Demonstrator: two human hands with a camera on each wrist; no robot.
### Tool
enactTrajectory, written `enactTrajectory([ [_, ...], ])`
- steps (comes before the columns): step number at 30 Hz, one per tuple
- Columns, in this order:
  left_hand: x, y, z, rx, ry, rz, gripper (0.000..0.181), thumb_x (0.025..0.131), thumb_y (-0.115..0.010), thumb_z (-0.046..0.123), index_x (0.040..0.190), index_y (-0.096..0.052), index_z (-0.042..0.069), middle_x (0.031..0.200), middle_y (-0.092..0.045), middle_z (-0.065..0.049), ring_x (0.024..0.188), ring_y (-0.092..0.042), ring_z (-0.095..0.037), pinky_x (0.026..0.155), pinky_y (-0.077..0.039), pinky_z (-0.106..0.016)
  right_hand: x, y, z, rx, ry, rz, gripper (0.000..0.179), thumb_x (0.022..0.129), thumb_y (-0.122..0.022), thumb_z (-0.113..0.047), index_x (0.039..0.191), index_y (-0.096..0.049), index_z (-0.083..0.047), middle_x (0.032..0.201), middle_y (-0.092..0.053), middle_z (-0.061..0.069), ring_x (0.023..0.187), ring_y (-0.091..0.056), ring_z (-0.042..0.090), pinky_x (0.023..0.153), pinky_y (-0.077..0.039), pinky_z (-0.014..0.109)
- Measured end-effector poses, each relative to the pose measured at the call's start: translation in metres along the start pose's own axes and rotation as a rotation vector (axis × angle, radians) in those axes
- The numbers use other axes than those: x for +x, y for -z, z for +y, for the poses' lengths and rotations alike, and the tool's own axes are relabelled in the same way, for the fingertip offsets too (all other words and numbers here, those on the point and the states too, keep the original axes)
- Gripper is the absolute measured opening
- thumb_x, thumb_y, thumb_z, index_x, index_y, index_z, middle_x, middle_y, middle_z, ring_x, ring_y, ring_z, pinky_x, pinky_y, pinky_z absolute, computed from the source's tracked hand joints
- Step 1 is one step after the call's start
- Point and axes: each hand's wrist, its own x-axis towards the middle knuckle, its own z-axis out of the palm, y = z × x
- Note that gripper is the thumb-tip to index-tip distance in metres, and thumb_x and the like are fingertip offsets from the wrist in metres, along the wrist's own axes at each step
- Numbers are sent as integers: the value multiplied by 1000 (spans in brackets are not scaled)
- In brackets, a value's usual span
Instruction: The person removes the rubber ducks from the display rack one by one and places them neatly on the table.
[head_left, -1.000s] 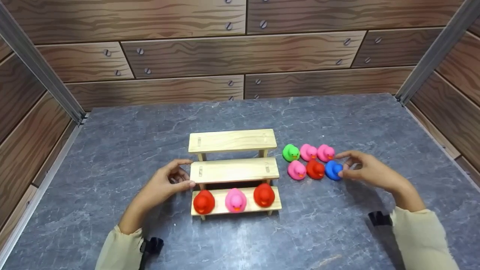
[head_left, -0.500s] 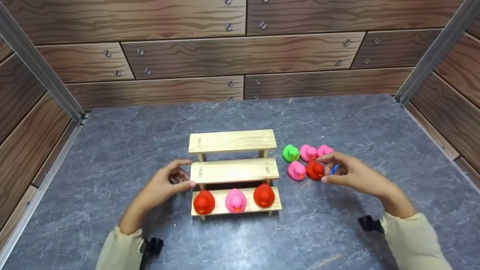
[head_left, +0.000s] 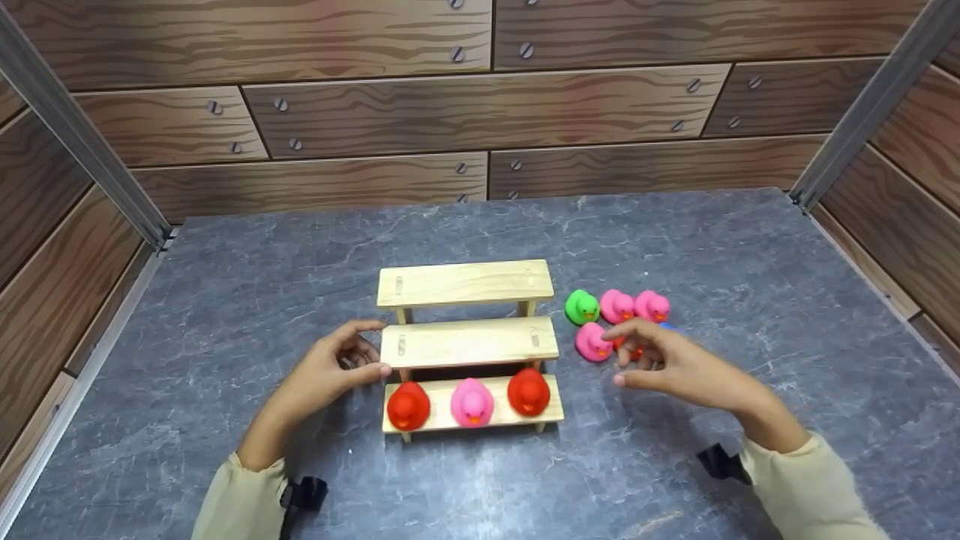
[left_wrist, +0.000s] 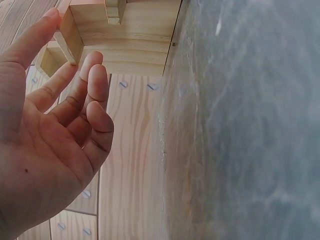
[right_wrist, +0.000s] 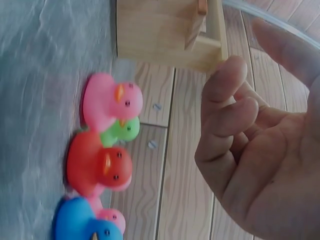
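A three-step wooden stand [head_left: 469, 341] stands on the table, its lowest step bearing a red rubber duck [head_left: 409, 405], a pink rubber duck [head_left: 471, 401] and another red rubber duck [head_left: 529, 391]. My left hand [head_left: 330, 367] holds the left end of the middle step between thumb and index finger. Above the loose ducks hovers my right hand [head_left: 675, 367], fingers loosely bent, holding nothing. It partly hides a red duck [right_wrist: 82, 162] and a blue duck [right_wrist: 75, 225] in the head view. Nearest its fingertips is a pink duck [head_left: 591, 342].
Behind these, a green duck [head_left: 582, 307] and two pink ducks, one nearer [head_left: 616, 306] and one farther right [head_left: 651, 306], form the back row. Wood-patterned walls [head_left: 480, 112] enclose the grey marbled table [head_left: 300, 247] at the back and sides.
My right hand has moved left from beside the blue duck, across the red duck, towards the front pink duck. The ducks and my left hand stay where they were.
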Motion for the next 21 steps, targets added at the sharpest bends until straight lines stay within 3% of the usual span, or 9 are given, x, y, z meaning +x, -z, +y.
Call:
enactTrajectory([
  [5, 0, 0, 0, 1, -4, 2, 57, 80, -77, 16, 131, -54, 4, 91, -64, -10, 75, -55, -15, 67, -45, -24, 3, -15, -6, -19, 23, -2, 45, 88, -70, -16, 125, -51, 1, 95, -59, 12, 77, -54, 6, 67, -47, 20],
  [10, 1, 0, 0, 7, 3, 0, 58, 80, -78, 17, 131, -54, 5, 91, -64, -10, 75, -55, -15, 67, -45, -24, 7, -30, -11, -17, -12, 1, 48, 86, -72, -17, 127, -52, -1, 93, -59, 9, 71, -53, 6, 65, -47, 19],
  [21, 0, 1, 0, 13, 10, -9, 58, 82, -77, 20, 132, -53, 4, 92, -64, -12, 76, -54, -16, 65, -45, -22, 16, -56, -16, 93, -51, 5, 54, 84, -74, -16, 128, -50, 4, 90, -57, 9, 66, -51, 10, 60, -45, 18],
])
